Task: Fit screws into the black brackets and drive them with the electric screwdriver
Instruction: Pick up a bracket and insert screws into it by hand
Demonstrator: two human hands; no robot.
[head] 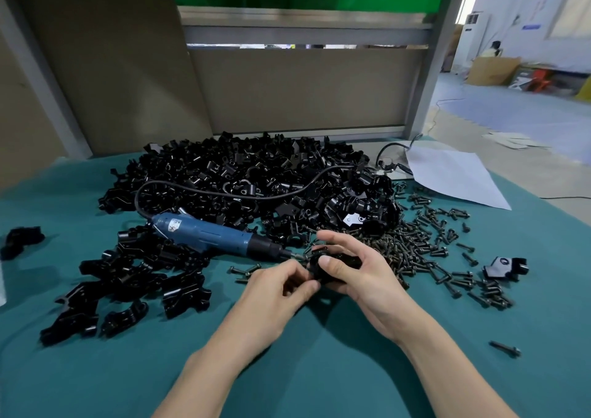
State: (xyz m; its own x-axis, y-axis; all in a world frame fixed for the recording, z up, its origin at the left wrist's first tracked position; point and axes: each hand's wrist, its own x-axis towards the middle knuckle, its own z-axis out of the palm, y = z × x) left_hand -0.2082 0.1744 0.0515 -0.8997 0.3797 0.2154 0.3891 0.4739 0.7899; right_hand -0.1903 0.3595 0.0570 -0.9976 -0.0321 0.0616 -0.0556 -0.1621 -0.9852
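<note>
Both hands (323, 277) grip black bracket (343, 262).

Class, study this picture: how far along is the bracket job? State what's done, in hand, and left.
Done, perhaps: the small group set apart at left. In hand: the right hand holds one bracket while the left hand pinches at it. Left: driving it, since the screwdriver lies on the cloth; the big pile and loose screws remain.

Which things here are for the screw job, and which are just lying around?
For the job: black bracket held by left hand and right hand, blue electric screwdriver, loose screws, bracket heap.
Just lying about: white paper sheet, cardboard box on the floor.
</note>
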